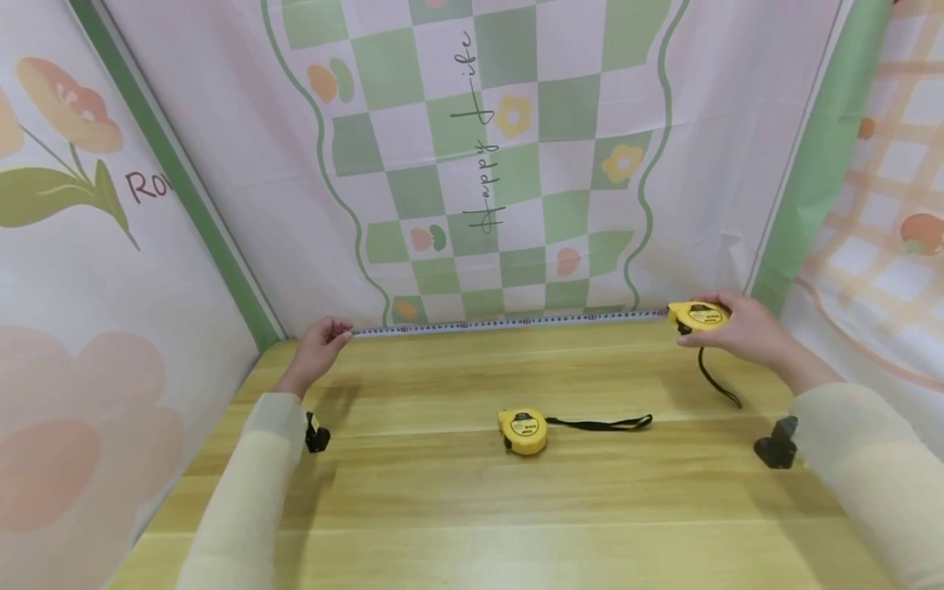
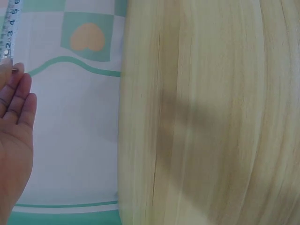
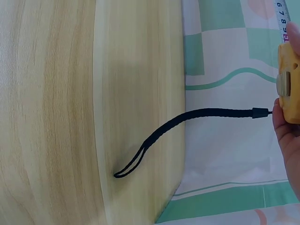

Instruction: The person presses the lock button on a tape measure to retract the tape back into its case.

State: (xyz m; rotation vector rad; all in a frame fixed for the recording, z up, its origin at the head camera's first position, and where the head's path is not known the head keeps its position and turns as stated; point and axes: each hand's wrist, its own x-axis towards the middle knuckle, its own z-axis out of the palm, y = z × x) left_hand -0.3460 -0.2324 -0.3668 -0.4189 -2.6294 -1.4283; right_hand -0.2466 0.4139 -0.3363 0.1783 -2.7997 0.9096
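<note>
My right hand grips a yellow tape measure near the table's back right. From its case a white blade runs out leftward, stretched along the back edge of the table. At the far left, my left hand pinches the blade's end between thumb and fingertips. The left wrist view shows the numbered blade leaving those fingers. A black wrist strap dangles from the held case in the right wrist view. A second yellow tape measure lies on the table between the arms.
The second tape measure's black strap lies to its right on the wooden table. Printed cloth hangs behind the table, with more cloth at both sides. A black camera sits at each wrist.
</note>
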